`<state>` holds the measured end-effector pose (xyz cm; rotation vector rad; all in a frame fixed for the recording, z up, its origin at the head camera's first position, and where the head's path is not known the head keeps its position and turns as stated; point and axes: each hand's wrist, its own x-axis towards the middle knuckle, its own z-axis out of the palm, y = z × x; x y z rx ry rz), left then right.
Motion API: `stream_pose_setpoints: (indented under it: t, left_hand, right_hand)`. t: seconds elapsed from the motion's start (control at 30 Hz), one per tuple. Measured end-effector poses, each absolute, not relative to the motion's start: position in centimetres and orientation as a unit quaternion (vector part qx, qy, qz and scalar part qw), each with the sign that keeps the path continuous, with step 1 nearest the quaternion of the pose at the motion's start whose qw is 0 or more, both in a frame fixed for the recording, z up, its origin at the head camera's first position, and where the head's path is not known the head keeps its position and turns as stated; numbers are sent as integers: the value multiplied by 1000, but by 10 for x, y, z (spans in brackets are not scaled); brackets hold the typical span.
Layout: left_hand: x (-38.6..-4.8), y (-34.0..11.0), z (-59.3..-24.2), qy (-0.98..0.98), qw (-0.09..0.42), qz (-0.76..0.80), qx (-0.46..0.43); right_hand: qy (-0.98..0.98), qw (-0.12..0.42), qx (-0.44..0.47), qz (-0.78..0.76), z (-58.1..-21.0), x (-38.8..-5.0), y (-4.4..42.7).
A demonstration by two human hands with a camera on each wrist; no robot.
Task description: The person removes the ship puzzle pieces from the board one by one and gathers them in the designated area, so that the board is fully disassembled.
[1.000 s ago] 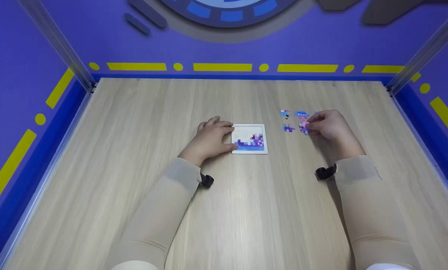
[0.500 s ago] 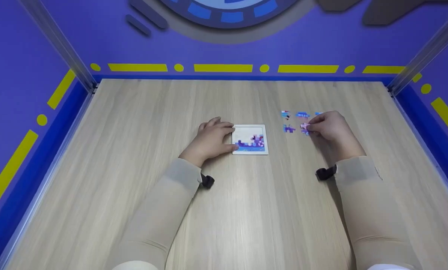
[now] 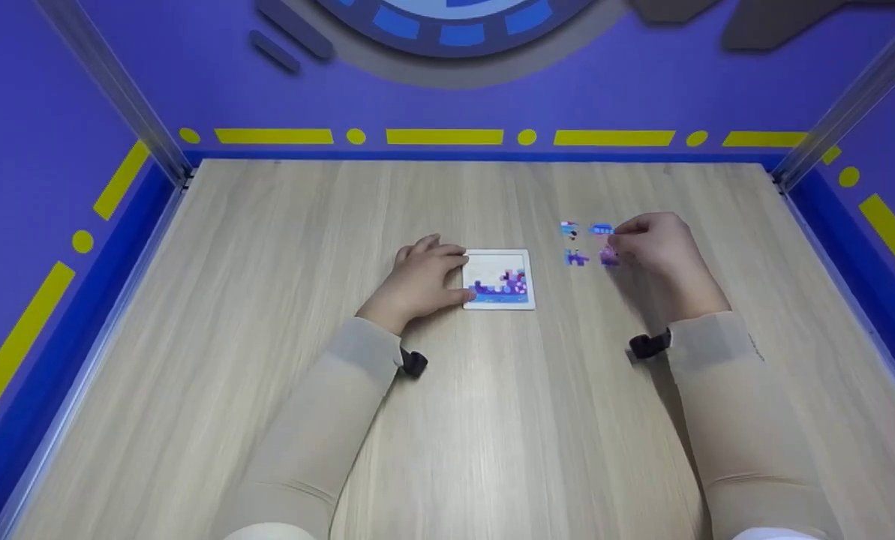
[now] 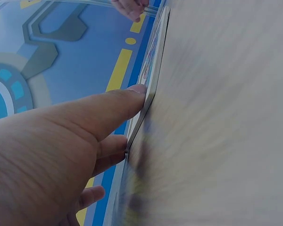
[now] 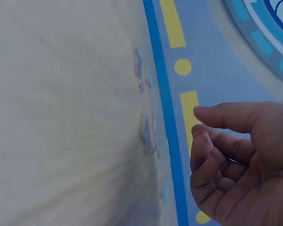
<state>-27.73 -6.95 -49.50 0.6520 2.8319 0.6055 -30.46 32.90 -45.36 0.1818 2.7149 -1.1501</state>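
Observation:
A small white puzzle tray (image 3: 500,306) lies flat on the table, its lower part filled with purple and blue jigsaw pieces. My left hand (image 3: 421,277) rests against the tray's left side, thumb on the near corner and fingers at the far one. In the left wrist view that thumb (image 4: 120,103) presses the tray's edge. My right hand (image 3: 653,240) hovers by the loose jigsaw pieces (image 3: 609,256) to the right. The right wrist view shows its thumb (image 5: 221,115) and index finger apart, with nothing visible between them; the other fingers are curled.
More loose pieces, including a blue one (image 3: 602,229) and a purple one (image 3: 576,258), lie spaced out right of the tray. Blue-purple panels (image 3: 455,105) with yellow markings border the wooden tabletop (image 3: 462,420) at the back and sides.
My right hand has risen and shifted toward the back from the near pink-purple piece. It now covers a blue piece that showed half a second ago. My left hand stays on the tray.

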Motion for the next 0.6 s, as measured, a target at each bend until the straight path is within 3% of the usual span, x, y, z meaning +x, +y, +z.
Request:
stream_pose_setpoints:
  t: [0.17,0.43,0.6]
  left_hand:
    - [-277,-70,-494,950,87,205,218]
    - [-278,-69,-496,951,85,201,218]
    - [-278,-69,-497,951,86,201,218]
  right_hand:
    - [906,75,46,-415,-443,-299,315]
    - [901,2,-12,-433,-438,-291,300]
    - [889,-9,-37,-456,-439,-287,287]
